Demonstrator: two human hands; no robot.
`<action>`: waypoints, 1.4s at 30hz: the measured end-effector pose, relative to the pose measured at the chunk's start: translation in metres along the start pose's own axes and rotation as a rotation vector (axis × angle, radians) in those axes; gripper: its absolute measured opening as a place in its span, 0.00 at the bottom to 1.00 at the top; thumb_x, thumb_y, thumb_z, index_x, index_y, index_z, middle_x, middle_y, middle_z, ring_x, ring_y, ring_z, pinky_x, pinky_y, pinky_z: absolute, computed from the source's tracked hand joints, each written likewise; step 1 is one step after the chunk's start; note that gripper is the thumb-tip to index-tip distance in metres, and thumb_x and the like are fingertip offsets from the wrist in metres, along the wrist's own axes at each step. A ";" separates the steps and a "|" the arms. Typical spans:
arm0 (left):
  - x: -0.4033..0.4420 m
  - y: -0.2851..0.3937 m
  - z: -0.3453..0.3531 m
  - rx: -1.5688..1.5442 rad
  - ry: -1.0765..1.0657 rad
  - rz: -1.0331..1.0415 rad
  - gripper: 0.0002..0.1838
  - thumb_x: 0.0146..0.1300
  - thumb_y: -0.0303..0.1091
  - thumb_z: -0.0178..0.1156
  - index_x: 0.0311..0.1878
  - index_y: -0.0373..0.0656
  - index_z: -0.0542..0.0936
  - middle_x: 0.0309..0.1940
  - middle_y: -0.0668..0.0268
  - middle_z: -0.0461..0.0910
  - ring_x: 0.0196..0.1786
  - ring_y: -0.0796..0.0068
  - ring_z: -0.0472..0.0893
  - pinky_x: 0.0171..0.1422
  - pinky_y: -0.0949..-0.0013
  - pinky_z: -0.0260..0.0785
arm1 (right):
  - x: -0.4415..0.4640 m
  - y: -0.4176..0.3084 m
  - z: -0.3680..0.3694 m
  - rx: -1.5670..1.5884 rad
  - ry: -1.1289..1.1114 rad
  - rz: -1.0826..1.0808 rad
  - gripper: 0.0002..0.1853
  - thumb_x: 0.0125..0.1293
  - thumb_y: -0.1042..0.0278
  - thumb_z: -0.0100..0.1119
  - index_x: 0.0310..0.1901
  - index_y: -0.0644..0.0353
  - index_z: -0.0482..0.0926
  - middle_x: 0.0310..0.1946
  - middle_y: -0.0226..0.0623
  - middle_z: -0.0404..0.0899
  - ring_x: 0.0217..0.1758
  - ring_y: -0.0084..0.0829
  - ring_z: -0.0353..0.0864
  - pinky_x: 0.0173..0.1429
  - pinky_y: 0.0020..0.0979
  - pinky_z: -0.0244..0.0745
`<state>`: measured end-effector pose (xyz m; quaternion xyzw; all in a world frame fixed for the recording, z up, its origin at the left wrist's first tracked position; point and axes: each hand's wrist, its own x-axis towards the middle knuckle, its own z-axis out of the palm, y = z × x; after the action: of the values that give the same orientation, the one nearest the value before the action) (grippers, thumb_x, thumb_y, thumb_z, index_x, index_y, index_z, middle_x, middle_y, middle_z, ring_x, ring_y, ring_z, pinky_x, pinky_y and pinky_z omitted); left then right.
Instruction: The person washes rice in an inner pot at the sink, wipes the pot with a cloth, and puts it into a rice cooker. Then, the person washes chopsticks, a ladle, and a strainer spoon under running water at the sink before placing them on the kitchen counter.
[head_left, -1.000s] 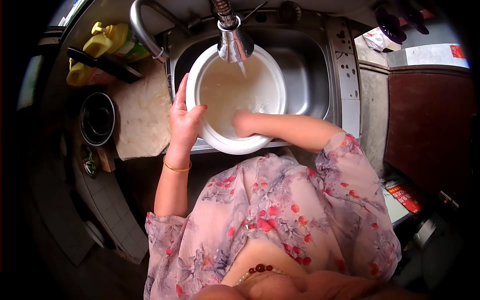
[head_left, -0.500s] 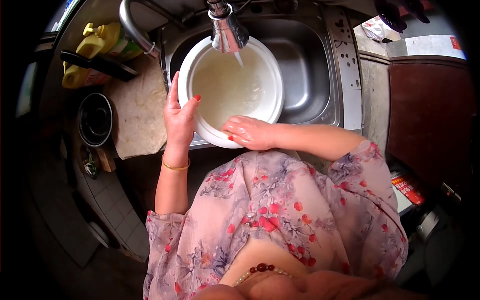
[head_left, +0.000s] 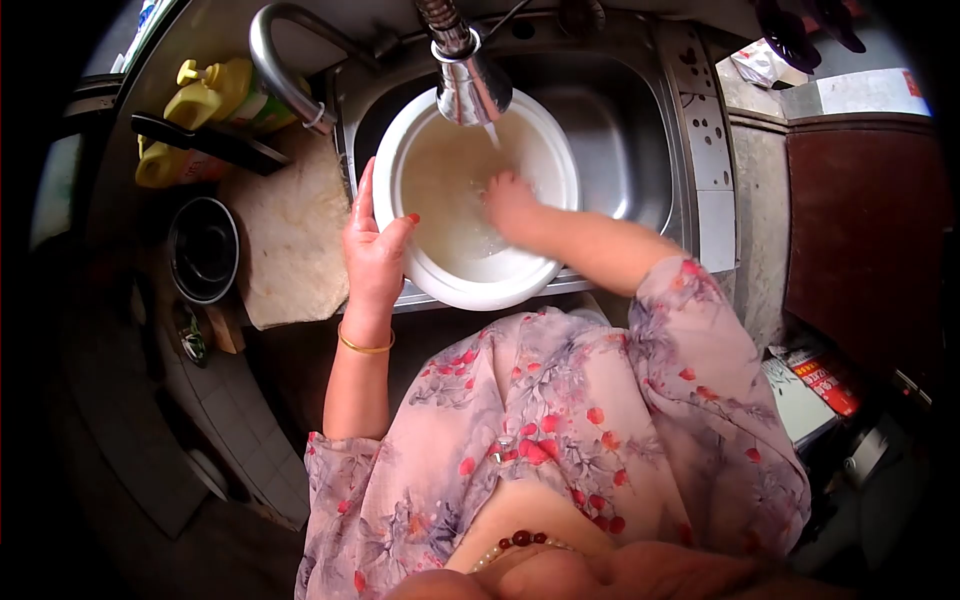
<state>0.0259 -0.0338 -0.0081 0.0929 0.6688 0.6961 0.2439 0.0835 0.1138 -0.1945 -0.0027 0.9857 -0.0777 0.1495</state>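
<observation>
A white round basin (head_left: 478,290) with a thick rim stands in the steel sink, cloudy water inside it. My left hand (head_left: 376,258) grips its left side, thumb over the rim and fingers along the outer wall. My right hand (head_left: 512,206) is inside the basin at the water, right of its middle. Its fingers are blurred and partly hidden, so their pose is unclear. Above the basin hangs a chrome faucet head (head_left: 474,92), from which a thin stream of water (head_left: 494,138) runs down.
The steel sink (head_left: 625,150) extends right of the basin. To the left lie a worn cutting board (head_left: 292,230), a black bowl (head_left: 204,250), a black-handled knife (head_left: 210,142) and yellow pump bottles (head_left: 215,92). A curved metal pipe (head_left: 262,45) arches at the upper left.
My right hand has moved from the basin's near rim up and right into its inside. My left hand keeps its grip on the side. The whole view has shifted slightly.
</observation>
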 end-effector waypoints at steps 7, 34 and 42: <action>0.001 -0.001 -0.006 -0.013 0.017 0.004 0.38 0.51 0.15 0.49 0.69 0.36 0.55 0.55 0.61 0.72 0.50 0.77 0.74 0.54 0.74 0.68 | 0.032 -0.022 -0.036 1.594 -0.317 0.188 0.20 0.53 0.74 0.49 0.50 0.65 0.73 0.42 0.42 0.76 0.40 0.31 0.75 0.45 0.30 0.71; 0.010 0.002 -0.012 0.021 -0.008 0.008 0.38 0.49 0.16 0.49 0.68 0.33 0.55 0.53 0.61 0.72 0.49 0.78 0.74 0.53 0.75 0.67 | -0.031 -0.014 -0.038 0.368 -0.375 -0.301 0.12 0.51 0.70 0.50 0.34 0.62 0.81 0.33 0.50 0.80 0.38 0.49 0.79 0.44 0.43 0.73; 0.010 -0.001 -0.017 0.025 -0.046 0.037 0.38 0.49 0.16 0.48 0.68 0.32 0.55 0.54 0.61 0.72 0.50 0.77 0.74 0.54 0.75 0.66 | -0.053 -0.015 -0.064 0.487 -0.209 -0.057 0.13 0.55 0.66 0.47 0.29 0.63 0.82 0.32 0.51 0.80 0.37 0.49 0.80 0.42 0.44 0.74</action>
<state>0.0095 -0.0441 -0.0124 0.1247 0.6699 0.6897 0.2451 0.1150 0.1099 -0.1156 -0.0024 0.9168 -0.3159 0.2444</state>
